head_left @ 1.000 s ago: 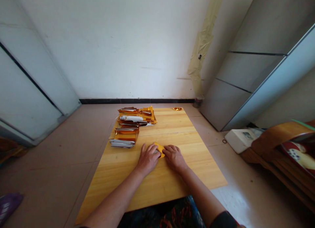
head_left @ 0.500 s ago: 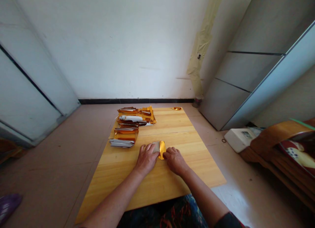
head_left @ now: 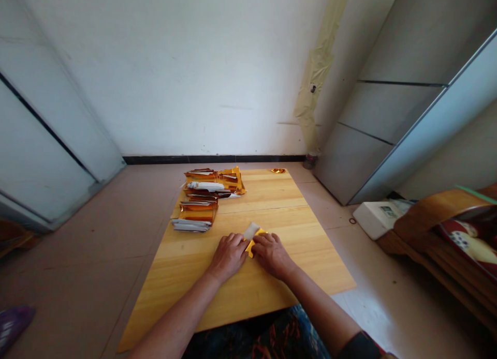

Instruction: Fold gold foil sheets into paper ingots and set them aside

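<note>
A small piece of gold foil paper (head_left: 250, 249) with a pale grey underside (head_left: 251, 230) lies at a slant on the wooden table, its gold part folded over. My left hand (head_left: 228, 256) grips its left edge, fingers bent and thumb tucked in at the lower end. My right hand (head_left: 273, 255) presses on the gold part from the right, fingers curled together over it and hiding some of the foil. Beyond my left hand stand stacks of folded gold foil pieces (head_left: 199, 211) with white edges.
The wooden table (head_left: 303, 245) spans the space before me. A crumpled gold scrap (head_left: 278, 170) lies at its far right corner. Another group of folded foil pieces (head_left: 229, 180) is at the far left. A white box (head_left: 375, 219) and a wooden seat (head_left: 435, 245) stand right.
The foil paper has turned from upright to slanted. My right hand has shifted slightly left, now over the gold part rather than at its edge. The stacks have not moved.
</note>
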Available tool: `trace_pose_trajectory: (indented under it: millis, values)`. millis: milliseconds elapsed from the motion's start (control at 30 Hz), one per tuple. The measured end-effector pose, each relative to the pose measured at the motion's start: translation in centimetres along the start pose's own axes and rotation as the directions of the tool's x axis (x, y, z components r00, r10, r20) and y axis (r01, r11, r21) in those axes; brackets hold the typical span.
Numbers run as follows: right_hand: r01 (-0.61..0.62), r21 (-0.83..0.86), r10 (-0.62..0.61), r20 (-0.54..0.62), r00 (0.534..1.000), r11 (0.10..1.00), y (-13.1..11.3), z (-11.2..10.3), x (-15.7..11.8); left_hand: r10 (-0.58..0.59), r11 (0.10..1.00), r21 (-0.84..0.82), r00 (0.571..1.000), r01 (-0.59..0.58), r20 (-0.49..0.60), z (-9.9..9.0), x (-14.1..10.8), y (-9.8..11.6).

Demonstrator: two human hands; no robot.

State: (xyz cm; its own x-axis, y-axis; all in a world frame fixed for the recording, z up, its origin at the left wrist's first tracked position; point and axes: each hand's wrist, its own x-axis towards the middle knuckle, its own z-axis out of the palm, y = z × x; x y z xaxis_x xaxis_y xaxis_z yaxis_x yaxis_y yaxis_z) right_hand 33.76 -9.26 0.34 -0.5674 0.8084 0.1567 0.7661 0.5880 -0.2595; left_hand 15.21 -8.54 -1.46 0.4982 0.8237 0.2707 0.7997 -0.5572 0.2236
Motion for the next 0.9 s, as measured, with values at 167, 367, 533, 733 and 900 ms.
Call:
trace_pose_trajectory:
  millis: [167,367,533,733,900]
  values:
    - [0.044,0.039,-0.044,0.004,0.999,0.998,1.3,0.5,0.2,0.043,0.998,-0.033,0.999,-0.044,-0.033,0.1,-0.5,0.1]
    - [0.074,0.011,-0.074,0.000,0.997,0.997,1.8,0.1,0.6,0.083,0.993,-0.090,0.997,-0.082,0.006,-0.6,-0.4,-0.4]
    - [0.154,0.034,-0.154,-0.016,0.988,0.987,3.1,0.2,1.2,0.112,0.988,-0.115,0.993,-0.107,0.042,-0.9,-0.1,-1.3]
    - [0.131,0.037,-0.131,0.001,0.991,0.991,3.7,0.8,2.0,0.081,0.988,-0.134,0.997,-0.079,0.004,-0.3,-0.2,-1.3]
    - [0.117,0.093,-0.123,0.061,0.990,0.989,3.5,-0.1,1.6,0.073,0.987,-0.139,0.997,-0.074,-0.012,0.2,-0.1,-1.4]
